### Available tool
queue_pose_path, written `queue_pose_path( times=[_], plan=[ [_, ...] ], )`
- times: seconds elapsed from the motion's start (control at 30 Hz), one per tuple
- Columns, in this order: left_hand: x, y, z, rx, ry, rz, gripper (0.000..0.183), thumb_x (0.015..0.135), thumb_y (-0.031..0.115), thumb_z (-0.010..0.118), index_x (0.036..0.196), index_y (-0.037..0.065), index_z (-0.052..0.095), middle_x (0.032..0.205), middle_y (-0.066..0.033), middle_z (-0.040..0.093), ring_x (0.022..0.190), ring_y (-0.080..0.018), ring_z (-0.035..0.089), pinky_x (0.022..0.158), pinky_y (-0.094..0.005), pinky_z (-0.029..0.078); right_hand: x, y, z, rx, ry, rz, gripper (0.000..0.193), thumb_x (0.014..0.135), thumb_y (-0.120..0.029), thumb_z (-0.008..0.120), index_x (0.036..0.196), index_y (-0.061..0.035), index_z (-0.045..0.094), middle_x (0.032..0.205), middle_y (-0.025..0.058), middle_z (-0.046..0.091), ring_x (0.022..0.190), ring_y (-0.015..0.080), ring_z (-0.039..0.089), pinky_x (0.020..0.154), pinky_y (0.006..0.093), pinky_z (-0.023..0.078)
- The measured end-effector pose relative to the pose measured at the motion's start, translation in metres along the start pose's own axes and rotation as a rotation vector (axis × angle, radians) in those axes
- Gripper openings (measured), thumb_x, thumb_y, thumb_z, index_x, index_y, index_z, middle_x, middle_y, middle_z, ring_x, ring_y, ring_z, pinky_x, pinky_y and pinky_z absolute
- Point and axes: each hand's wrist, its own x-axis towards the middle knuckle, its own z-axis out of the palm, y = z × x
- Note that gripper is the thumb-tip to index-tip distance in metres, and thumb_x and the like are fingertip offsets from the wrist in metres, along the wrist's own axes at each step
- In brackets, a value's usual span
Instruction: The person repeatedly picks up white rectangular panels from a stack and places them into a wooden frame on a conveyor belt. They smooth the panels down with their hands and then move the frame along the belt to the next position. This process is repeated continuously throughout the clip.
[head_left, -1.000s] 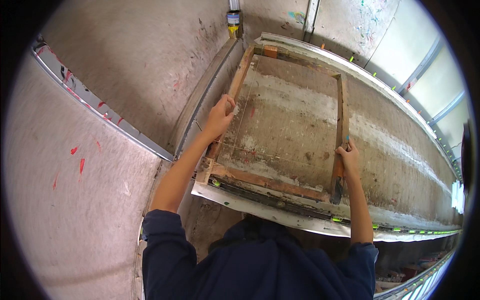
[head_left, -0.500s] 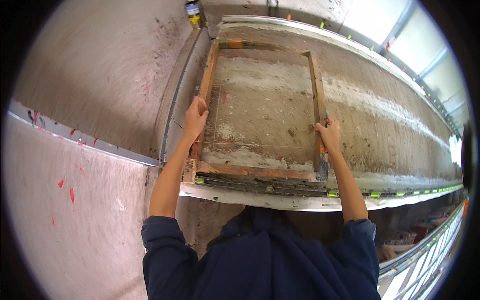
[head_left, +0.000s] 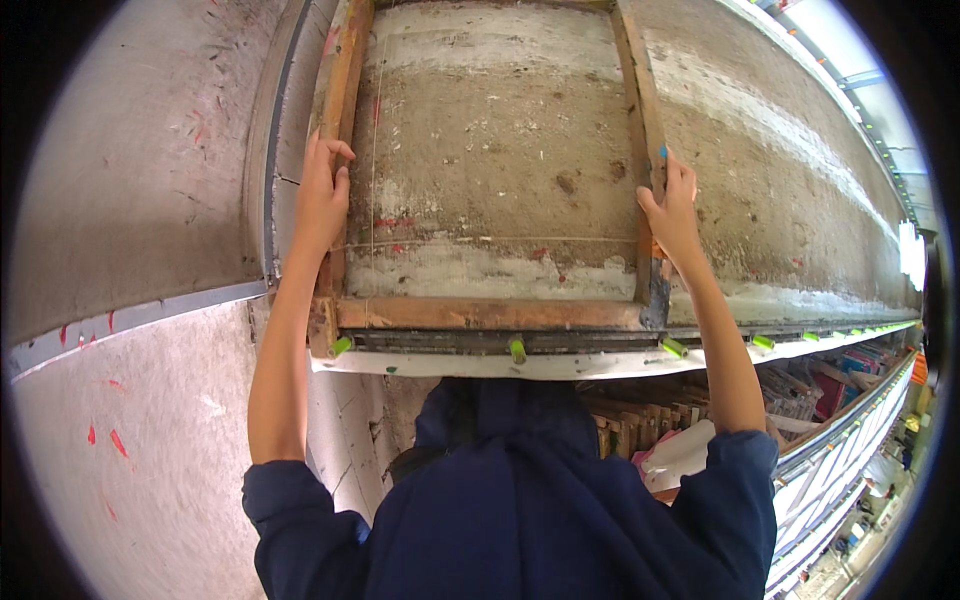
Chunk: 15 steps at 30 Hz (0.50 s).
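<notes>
A large rectangular wooden frame [head_left: 490, 314], stained and worn, lies on a long table [head_left: 760, 190] with a dirty brown and whitish surface. My left hand [head_left: 324, 195] grips its left rail, the thumb on the inner side and the index finger bent over the top. My right hand [head_left: 672, 205] holds the right rail, its thumb on the inner edge and its fingers on the outer side. A small blue spot marks that rail by my fingertips. Thin straight lines cross inside the frame. Its far rail is mostly cut off by the picture's upper edge.
A dark metal rail with bright green stops [head_left: 517, 350] runs along the table's near edge. Below it are stacked wooden frames [head_left: 645, 425]. A pale, red-smeared wall or panel [head_left: 150, 450] stands at the left. Another long table [head_left: 840, 470] stretches away at the right.
The view has shifted, so the frame's far end has left the picture and more of the space under the table shows. Both hands keep their hold on the rails.
</notes>
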Motion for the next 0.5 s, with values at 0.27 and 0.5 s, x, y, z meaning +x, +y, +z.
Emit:
queue_pose_path(
  times=[0.27,0.5],
  plan=[
    [0.003,0.029,0.000,0.356,-0.083,-0.046,0.020,0.083,0.003,0.053,0.103,0.008,0.051,0.135,-0.0253,0.033,0.125,-0.0426,0.036,0.095,-0.0465,0.037,-0.003,-0.020,-0.007,-0.147,-0.110,0.006,0.064,0.088,-0.014,0.053,0.139,0.0026,0.018,0.124,0.0236,0.032,0.115,0.0377,0.032,0.101,0.0444,0.025],
    [0.006,0.035,0.002,0.471,-0.050,-0.026,0.024,0.085,0.022,0.060,0.105,0.009,0.055,0.142,-0.0280,0.024,0.128,-0.0435,0.032,0.098,-0.0443,0.037,-0.003,-0.033,-0.011,-0.126,-0.101,0.025,0.064,0.086,-0.009,0.052,0.139,0.0044,0.017,0.122,0.0258,0.034,0.113,0.0399,0.034,0.100,0.0464,0.026]
  ],
)
